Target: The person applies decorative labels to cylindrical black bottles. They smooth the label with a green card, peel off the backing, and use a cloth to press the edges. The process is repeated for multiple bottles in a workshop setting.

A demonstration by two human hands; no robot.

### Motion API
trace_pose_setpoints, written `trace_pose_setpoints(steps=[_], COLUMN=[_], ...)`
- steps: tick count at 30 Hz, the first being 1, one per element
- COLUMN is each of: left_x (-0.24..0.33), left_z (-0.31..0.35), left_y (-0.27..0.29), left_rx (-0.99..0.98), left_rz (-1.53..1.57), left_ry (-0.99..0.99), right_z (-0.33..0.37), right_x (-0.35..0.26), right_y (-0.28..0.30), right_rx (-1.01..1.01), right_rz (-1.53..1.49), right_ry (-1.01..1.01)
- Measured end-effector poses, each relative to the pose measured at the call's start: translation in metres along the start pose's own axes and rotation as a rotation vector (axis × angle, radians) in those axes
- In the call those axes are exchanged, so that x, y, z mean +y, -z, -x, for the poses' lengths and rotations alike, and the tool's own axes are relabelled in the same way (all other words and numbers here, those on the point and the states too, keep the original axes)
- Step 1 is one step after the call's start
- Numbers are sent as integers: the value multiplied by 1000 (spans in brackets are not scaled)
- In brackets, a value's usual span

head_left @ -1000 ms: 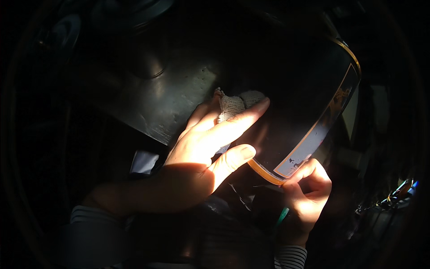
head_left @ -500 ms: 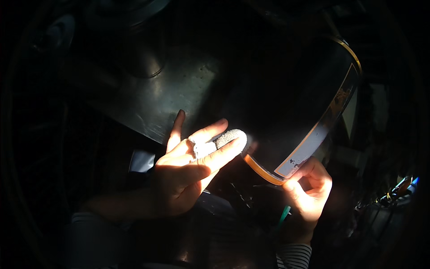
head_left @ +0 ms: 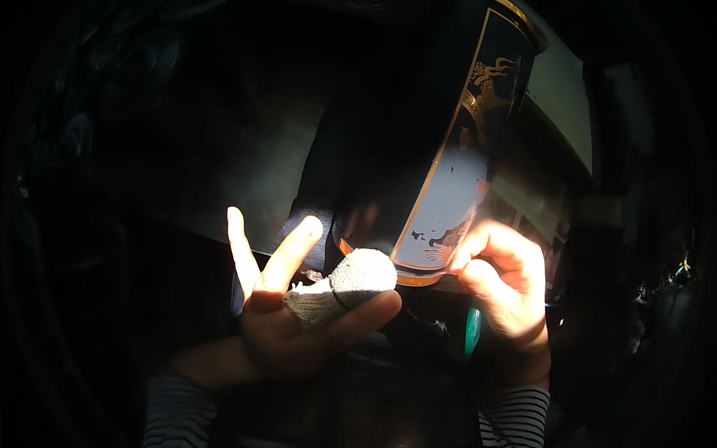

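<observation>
A large dark cylinder (head_left: 381, 142) with an orange-gold rim and a gold-outlined decorated panel (head_left: 463, 175) leans across the middle. My left hand (head_left: 287, 317) is beside its lower end, two fingers spread apart. A pale knitted cover (head_left: 362, 278) with a dark band sits over one of its fingers, close to the rim; the thumb lies alongside. My right hand (head_left: 508, 284) pinches the cylinder's lower rim between thumb and index finger. Something green and slim (head_left: 472, 332) shows beside this hand; whether the hand holds it is unclear.
A dull metal-looking surface (head_left: 261, 179) lies behind my left hand. Pale flat panels (head_left: 564, 97) stand to the right of the cylinder. Deep shadow hides most of the surroundings.
The cylinder now appears further left and more of its panel shows. My left hand has turned, bringing the knitted cover nearer the camera. My right hand stays at the rim.
</observation>
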State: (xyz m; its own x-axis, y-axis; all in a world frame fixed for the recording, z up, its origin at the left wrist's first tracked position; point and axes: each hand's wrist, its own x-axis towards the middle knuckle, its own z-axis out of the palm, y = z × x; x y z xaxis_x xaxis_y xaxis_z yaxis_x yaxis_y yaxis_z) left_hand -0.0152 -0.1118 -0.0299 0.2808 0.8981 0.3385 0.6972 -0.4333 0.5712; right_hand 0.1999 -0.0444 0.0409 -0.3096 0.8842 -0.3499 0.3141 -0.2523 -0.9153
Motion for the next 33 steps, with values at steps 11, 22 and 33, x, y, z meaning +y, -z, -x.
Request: trace_pose_setpoints(steps=[11,22,33], left_x=[40,46,51], left_z=[-54,-36,-68], left_y=[-18,-17,-32], left_rx=[-26,66,118], left_rz=[-388,59,-542], left_ry=[-279,276,-217], right_z=[2,1,9], right_x=[15,16,12], right_y=[44,48,53], right_rx=[-52,-84,17], right_rz=[-89,-112,-189], right_ry=[139,211,-26])
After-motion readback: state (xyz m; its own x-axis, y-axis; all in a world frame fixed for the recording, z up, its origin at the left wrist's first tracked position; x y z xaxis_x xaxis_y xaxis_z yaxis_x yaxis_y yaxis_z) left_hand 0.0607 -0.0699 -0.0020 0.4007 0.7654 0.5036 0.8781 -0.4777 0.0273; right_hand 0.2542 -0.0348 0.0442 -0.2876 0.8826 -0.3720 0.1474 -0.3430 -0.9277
